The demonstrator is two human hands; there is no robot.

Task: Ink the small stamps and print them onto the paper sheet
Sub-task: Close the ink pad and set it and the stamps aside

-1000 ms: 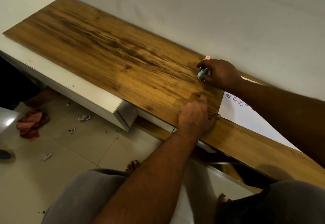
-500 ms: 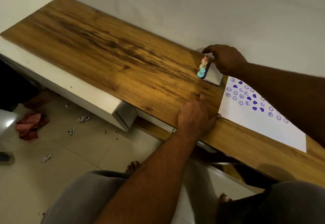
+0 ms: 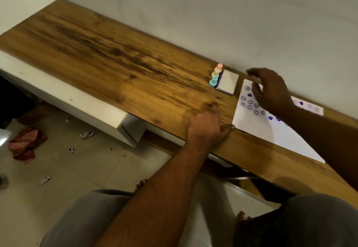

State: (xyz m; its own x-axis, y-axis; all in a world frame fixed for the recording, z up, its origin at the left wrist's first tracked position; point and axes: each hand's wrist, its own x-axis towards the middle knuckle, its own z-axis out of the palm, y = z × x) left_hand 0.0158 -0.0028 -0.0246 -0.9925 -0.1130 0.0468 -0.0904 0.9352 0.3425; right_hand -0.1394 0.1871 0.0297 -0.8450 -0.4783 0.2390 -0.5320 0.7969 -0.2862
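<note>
Your left hand lies flat, fingers spread, on grainy wood desk; your right hand hovers empty, fingers loose, over smooth paper sheet bearing purple smileys and hearts; four pastel spool-shaped stamps touch the rectangular ink pad.

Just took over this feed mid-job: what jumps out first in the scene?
The white paper sheet on the right of the wooden tabletop, dotted with purple smiley and heart prints. Beside its far corner, four pastel stamps line up against a closed ink pad. The right hand hovers open over the sheet.
</note>
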